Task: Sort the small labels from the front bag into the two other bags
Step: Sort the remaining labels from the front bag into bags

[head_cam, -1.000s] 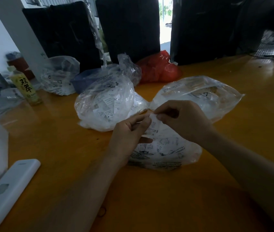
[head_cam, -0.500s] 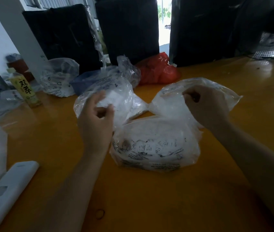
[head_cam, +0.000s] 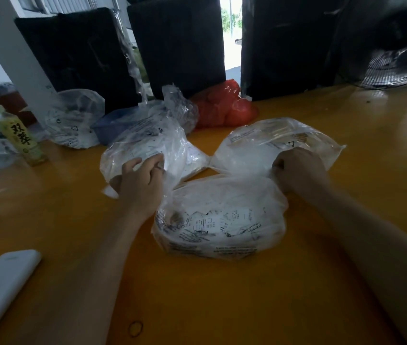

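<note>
Here, from my remote seat, the biggest thing I see is the orange table (head_cam: 222,295), which fills most of the head view. On it, nearest me, lies the front bag (head_cam: 220,217), a clear plastic bag with small printed labels (head_cam: 212,221) showing through its near side. Behind it to the left sits the left bag (head_cam: 145,145), puffed up and also clear, with paper slips inside; behind to the right lies the right bag (head_cam: 279,143), flatter, its mouth end pointing toward the middle. The three bags nearly meet at the center.

My left hand (head_cam: 139,185) is at the lower front of the left bag, its fingers curled against the plastic; I cannot tell whether they pinch a label or the bag itself. My right hand (head_cam: 297,168) is clenched at the seam where the right bag meets the front bag, bunching plastic under the knuckles; which of the two bags it grips I cannot tell.

Further off, a red bag (head_cam: 225,105) rests against dark panels, a green bottle (head_cam: 21,138) stands at left, and a white device (head_cam: 1,290) lies at the near left edge.
</note>
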`<state>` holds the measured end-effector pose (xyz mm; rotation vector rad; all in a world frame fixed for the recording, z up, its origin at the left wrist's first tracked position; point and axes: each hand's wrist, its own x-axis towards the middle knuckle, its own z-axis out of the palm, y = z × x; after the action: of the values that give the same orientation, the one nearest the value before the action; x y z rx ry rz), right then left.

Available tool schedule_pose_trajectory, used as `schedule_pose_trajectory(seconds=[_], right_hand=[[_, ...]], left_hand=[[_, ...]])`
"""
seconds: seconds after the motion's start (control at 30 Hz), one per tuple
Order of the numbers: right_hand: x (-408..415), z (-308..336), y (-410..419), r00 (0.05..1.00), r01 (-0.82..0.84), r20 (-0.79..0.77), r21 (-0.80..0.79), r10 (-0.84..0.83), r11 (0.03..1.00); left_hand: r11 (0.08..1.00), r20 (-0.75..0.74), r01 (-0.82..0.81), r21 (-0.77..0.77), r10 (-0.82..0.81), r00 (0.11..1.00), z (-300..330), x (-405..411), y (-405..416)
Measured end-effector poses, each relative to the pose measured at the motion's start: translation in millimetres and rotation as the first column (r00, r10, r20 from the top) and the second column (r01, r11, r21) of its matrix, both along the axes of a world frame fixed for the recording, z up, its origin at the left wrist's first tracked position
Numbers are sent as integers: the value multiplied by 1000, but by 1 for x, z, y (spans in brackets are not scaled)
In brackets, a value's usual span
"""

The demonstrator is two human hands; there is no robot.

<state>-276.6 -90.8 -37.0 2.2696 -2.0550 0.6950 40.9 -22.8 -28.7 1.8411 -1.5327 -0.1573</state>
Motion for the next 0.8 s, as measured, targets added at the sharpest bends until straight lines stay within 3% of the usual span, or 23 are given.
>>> schedule_pose_trajectory(seconds=[0.1, 0.27, 0.43, 0.6, 0.67, 0.73, 0.8], right_hand=[[1, -1, -2, 999, 22, 49, -63, -19, 998], [3, -5, -5, 999, -34, -35, 56, 36, 998], [1, -6, -4, 998, -1, 63, -211, 15, 978], [1, -1, 0, 990, 57, 141, -302, -14, 952], [3, -1, 1, 996, -11, 85, -200, 29, 980], [7, -2, 3, 997, -76, -13, 1, 76, 997], [10, -3, 3, 991, -117, -54, 58, 120, 991]], left_hand=[[997, 81, -31, -76, 37, 996, 4, -7, 8], [964, 126, -46, -263, 81, 989, 6, -23, 22], [882, 130, 140, -450, -90, 987, -2, -45, 34], [856, 92, 287, -431, -275, 957, -7, -56, 39], [868, 51, 302, -395, -307, 950, -9, -58, 40], [883, 13, 304, -358, -321, 947, -10, -60, 40], [892, -12, 302, -338, -325, 946, -10, -61, 41]])
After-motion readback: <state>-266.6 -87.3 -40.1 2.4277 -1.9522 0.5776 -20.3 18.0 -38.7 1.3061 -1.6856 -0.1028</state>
